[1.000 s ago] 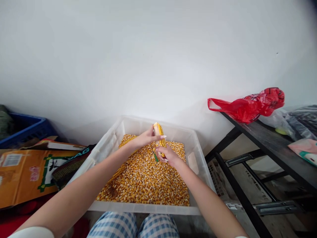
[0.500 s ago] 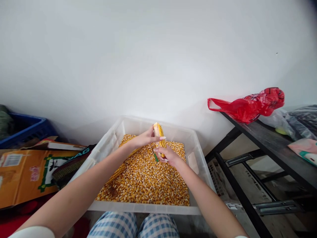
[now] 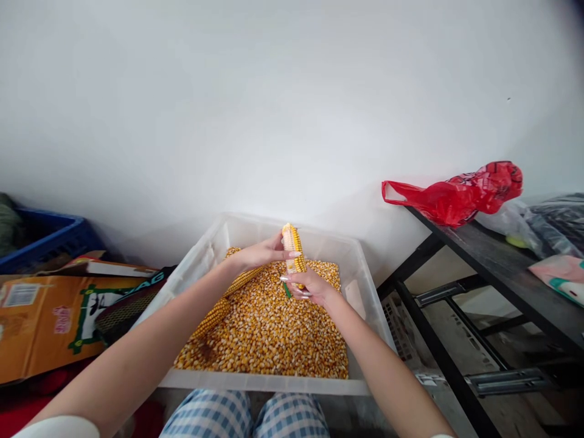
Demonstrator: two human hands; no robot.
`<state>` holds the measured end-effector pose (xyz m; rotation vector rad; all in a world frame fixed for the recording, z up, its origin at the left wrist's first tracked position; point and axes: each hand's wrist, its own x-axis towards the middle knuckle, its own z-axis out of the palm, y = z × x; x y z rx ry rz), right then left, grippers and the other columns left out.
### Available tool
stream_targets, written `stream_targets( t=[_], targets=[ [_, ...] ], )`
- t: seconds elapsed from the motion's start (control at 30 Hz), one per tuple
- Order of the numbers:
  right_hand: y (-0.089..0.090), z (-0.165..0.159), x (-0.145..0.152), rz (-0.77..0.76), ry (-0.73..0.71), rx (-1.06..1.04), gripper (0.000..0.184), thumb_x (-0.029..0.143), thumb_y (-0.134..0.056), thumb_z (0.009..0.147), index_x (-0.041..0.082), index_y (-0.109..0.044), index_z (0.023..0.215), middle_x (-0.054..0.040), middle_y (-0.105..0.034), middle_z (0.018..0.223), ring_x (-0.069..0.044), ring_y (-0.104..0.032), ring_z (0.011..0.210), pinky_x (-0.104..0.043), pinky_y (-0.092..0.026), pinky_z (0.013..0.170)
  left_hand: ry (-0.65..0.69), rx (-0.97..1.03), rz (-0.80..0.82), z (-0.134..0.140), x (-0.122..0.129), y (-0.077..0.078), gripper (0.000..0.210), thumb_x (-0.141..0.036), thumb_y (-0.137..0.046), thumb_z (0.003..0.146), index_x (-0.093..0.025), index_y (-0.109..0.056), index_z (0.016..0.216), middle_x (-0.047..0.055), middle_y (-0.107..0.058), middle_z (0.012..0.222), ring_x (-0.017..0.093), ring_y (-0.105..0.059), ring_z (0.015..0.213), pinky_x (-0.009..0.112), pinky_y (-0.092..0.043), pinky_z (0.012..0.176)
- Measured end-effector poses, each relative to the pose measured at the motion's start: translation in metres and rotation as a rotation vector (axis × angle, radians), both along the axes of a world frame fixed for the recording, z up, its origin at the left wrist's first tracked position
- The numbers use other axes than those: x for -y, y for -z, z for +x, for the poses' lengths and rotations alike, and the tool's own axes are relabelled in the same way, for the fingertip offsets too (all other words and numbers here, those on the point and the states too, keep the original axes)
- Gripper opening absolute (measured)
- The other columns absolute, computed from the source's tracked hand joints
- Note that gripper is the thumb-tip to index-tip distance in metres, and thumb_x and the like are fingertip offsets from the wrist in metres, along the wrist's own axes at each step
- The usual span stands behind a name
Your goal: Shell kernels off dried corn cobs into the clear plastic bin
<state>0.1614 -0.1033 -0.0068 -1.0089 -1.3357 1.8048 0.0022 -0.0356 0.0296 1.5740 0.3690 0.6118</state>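
Left hand (image 3: 270,250): it grasps the upper part of the corn cob (image 3: 292,239).
Right hand (image 3: 310,286): it is closed around the lower end.
Corn cob: tilted above the kernels (image 3: 283,340) in the plastic tub (image 3: 269,382), one side looking bare.
Green piece (image 3: 287,291): just under my right hand; whether I hold it, I cannot tell well.
Cob slipping: possible, if I press hard below while my left grip is loose.
Left forearm (image 3: 157,340): slightly higher than one second ago, so more of the lying cobs (image 3: 212,318) shows.
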Motion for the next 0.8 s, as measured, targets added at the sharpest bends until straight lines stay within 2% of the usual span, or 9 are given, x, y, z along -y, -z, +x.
stream_targets(
  t=[0.1,0.27,0.3,0.47,0.53,0.63,0.7,0.8],
  targets=[
    [-0.004,0.0,0.001,0.007,-0.018,-0.029,0.036,0.036,-0.065,0.07,0.016,-0.04,0.054,0.0082,-0.036,0.038,-0.002,-0.022,0.03,-0.019,-0.017,0.034,0.051,0.019,-0.041,-0.002,0.0,-0.002,0.067,-0.027,-0.058,0.08,-0.019,-0.023,0.137,0.012,-0.056,0.113,0.024,-0.054,0.105,0.041,-0.041,0.093],
    [0.0,-0.001,0.001,0.007,0.046,0.053,0.04,0.036,-0.07,0.066,0.017,-0.037,0.053,0.0077,-0.036,0.039,-0.002,-0.025,0.034,-0.019,-0.019,0.036,-0.143,-0.062,0.019,0.004,0.0,0.009,0.071,-0.031,-0.063,0.075,-0.013,-0.028,0.135,0.015,-0.055,0.114,0.029,-0.052,0.105,0.041,-0.044,0.086],
    [0.002,-0.001,0.0,0.001,0.037,0.058,0.04,0.035,-0.071,0.065,0.017,-0.037,0.053,0.0076,-0.036,0.04,-0.002,-0.025,0.034,-0.019,-0.018,0.036,-0.131,-0.076,0.018,0.004,-0.001,0.01,0.073,-0.03,-0.064,0.074,-0.013,-0.028,0.135,0.015,-0.055,0.113,0.029,-0.053,0.105,0.041,-0.044,0.086],
    [0.009,0.003,-0.005,-0.05,-0.047,-0.006,0.034,0.032,-0.068,0.067,0.017,-0.04,0.059,0.0082,-0.038,0.042,-0.002,-0.023,0.034,-0.019,-0.017,0.035,0.107,-0.017,-0.056,-0.002,-0.005,0.006,0.081,-0.024,-0.064,0.075,-0.017,-0.016,0.14,0.014,-0.056,0.115,0.026,-0.054,0.107,0.043,-0.04,0.093],
    [0.007,0.003,-0.004,-0.04,-0.042,-0.012,0.034,0.032,-0.068,0.067,0.016,-0.039,0.059,0.0083,-0.038,0.042,-0.002,-0.024,0.034,-0.019,-0.018,0.036,0.106,-0.006,-0.056,-0.001,-0.003,0.004,0.082,-0.023,-0.063,0.075,-0.017,-0.013,0.141,0.015,-0.054,0.117,0.026,-0.052,0.109,0.043,-0.039,0.094],
    [0.004,0.001,-0.002,-0.03,-0.02,-0.008,0.036,0.033,-0.068,0.067,0.016,-0.038,0.057,0.0085,-0.036,0.041,-0.002,-0.024,0.035,-0.019,-0.02,0.038,-0.003,-0.041,-0.032,0.004,0.001,0.007,0.086,-0.023,-0.064,0.073,-0.015,-0.012,0.141,0.018,-0.052,0.119,0.029,-0.052,0.109,0.043,-0.041,0.091],
    [0.002,0.0,0.0,-0.065,-0.014,0.011,0.038,0.033,-0.07,0.064,0.016,-0.037,0.056,0.0088,-0.035,0.04,-0.002,-0.024,0.036,-0.019,-0.019,0.039,-0.023,-0.055,-0.02,0.005,0.001,0.009,0.09,-0.023,-0.066,0.071,-0.016,-0.01,0.142,0.019,-0.052,0.119,0.03,-0.052,0.108,0.044,-0.042,0.089],
    [-0.001,-0.001,0.002,-0.137,-0.048,0.017,0.038,0.033,-0.073,0.061,0.016,-0.039,0.057,0.0091,-0.036,0.041,-0.002,-0.023,0.036,-0.019,-0.017,0.039,0.137,-0.03,-0.035,-0.002,-0.004,0.007,0.09,-0.023,-0.065,0.072,-0.02,-0.009,0.142,0.016,-0.054,0.119,0.029,-0.051,0.11,0.044,-0.041,0.091]
  ],
)
